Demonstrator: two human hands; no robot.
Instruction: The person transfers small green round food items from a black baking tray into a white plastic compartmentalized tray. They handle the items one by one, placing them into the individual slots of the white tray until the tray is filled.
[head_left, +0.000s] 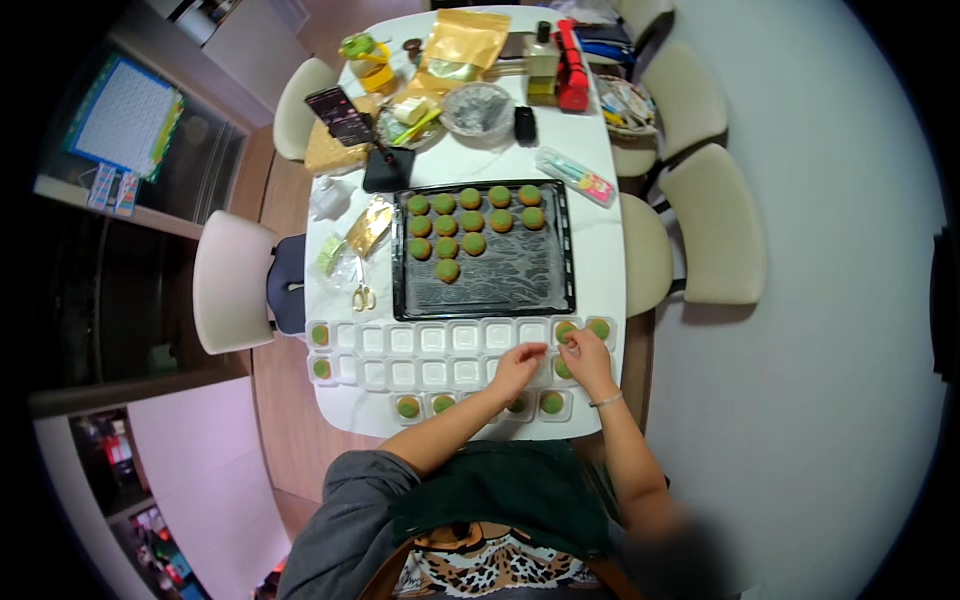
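Small green-topped round pastries (470, 221) lie in rows on a lined black baking tray (571, 262). Nearer me, two rows of clear square plastic cups (433, 337) run across the table, with pastries in several end cups. Five more cups stand in a nearer row, where pastries such as the one at right (551, 403) show. My right hand (588, 360) is at the right end of the rows, fingertips at a pastry (565, 331) in a cup; whether it grips it is unclear. My left hand (519, 369) hovers over the cups beside it, fingers apart, holding nothing visible.
Gold scissors (363, 296), a gold foil packet (370, 226) and a phone on a stand (339, 116) are left of the tray. Behind it stand a plastic-lined bowl (478, 111), a bottle (541, 66) and a packaged item (575, 176). Chairs (709, 225) flank the white table (592, 247).
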